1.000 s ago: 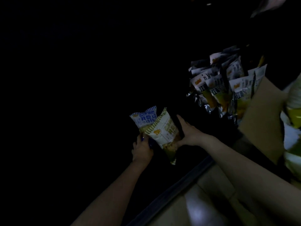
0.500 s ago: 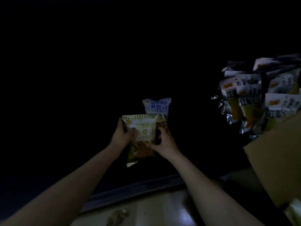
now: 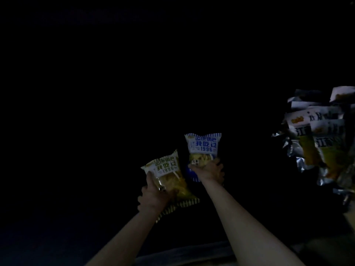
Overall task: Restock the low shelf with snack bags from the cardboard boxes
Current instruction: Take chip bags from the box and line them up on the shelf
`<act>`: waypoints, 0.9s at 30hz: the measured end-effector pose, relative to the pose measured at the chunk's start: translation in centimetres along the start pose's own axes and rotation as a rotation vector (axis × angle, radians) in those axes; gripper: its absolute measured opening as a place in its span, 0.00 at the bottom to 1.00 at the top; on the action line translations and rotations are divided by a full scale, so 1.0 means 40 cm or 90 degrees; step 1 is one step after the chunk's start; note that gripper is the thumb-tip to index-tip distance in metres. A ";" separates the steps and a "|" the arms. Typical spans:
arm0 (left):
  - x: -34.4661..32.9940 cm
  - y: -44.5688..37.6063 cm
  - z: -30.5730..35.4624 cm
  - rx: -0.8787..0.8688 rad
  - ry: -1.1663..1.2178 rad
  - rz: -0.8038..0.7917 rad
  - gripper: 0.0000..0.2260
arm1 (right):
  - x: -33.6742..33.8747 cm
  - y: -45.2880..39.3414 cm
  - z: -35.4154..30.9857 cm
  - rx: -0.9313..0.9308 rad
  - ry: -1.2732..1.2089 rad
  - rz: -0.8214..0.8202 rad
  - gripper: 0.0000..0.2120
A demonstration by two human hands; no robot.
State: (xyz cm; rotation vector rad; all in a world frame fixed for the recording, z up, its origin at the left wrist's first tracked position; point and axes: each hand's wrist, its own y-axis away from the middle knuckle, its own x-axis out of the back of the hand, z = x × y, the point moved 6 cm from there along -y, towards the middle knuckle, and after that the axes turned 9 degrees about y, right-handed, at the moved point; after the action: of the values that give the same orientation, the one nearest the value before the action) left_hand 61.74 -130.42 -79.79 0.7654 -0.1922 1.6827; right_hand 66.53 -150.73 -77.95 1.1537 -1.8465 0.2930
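We see the left hand (image 3: 153, 196) curled round the lower part of a yellow-green striped snack bag (image 3: 169, 177), thumb lying up the left side of its front face and the other fingers hidden behind it. The bag leans a little to the left, its printed label and the digits 1996 facing us, and its striped bottom seam juts out below the wrist.

Just to the right and slightly higher, the right hand (image 3: 208, 170) grips the bottom of a blue-and-white striped snack bag (image 3: 203, 148), fingers wrapped over the clear window where pale chips show. This bag stands close to upright, with the same label layout in blue and the same 1996. The two bags sit side by side, their near edges very close; we cannot tell whether they touch.

Both forearms reach up from the bottom of the view into a very dark space, so we cannot tell whether either bag rests on a shelf surface or is held clear of it. A dim, paler strip, the shelf edge (image 3: 184, 254), runs across the bottom between the arms.

Well apart to the right, a cluster of white-and-yellow snack bags (image 3: 315, 139) stands packed together, silver foil edges catching the light. What holds them is lost in the dark.
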 end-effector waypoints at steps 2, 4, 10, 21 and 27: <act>-0.008 -0.017 -0.004 -0.049 -0.005 0.003 0.47 | -0.006 -0.004 0.007 0.001 0.063 0.023 0.46; -0.005 -0.040 -0.005 -0.085 0.036 -0.018 0.46 | -0.003 -0.013 0.011 0.023 0.085 0.058 0.41; 0.002 -0.078 0.018 -0.165 0.166 -0.116 0.63 | -0.001 -0.046 0.027 0.122 -0.065 0.135 0.37; 0.056 -0.060 -0.017 -0.171 0.243 -0.111 0.62 | 0.025 -0.180 -0.046 0.137 -0.135 0.107 0.28; 0.018 -0.068 -0.020 -0.139 0.240 -0.192 0.59 | 0.027 -0.179 0.013 0.213 -0.111 0.041 0.35</act>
State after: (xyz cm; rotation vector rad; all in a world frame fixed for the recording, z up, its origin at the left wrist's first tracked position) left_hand 63.91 -128.70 -80.73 0.2873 0.0051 1.4572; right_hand 71.86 -155.48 -79.15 1.3837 -2.0422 0.5703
